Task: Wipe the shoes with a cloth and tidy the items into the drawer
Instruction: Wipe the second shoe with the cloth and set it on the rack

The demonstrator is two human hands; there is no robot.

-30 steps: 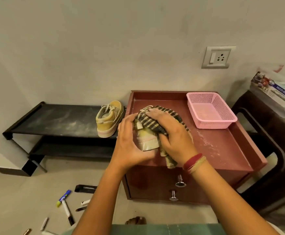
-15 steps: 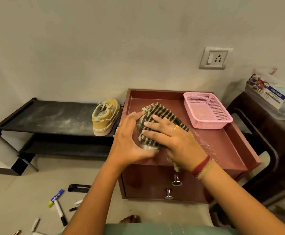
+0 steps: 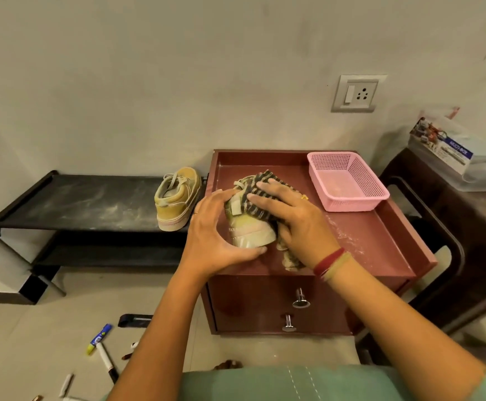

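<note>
Shoe (image 3: 249,231), pale tan, left hand (image 3: 210,241) curled round heel, right hand (image 3: 294,221) pressing striped cloth (image 3: 257,208) flat

Basket (image 3: 348,180) on cabinet (image 3: 380,241), right of shoe (image 3: 250,227)

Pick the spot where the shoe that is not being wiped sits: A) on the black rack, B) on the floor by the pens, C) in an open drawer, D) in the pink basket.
A: the spare shoe stands on the black rack, while the left hand holds the wiped shoe.

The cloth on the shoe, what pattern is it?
The cloth has dark and beige stripes, clearest in the head view.
</note>
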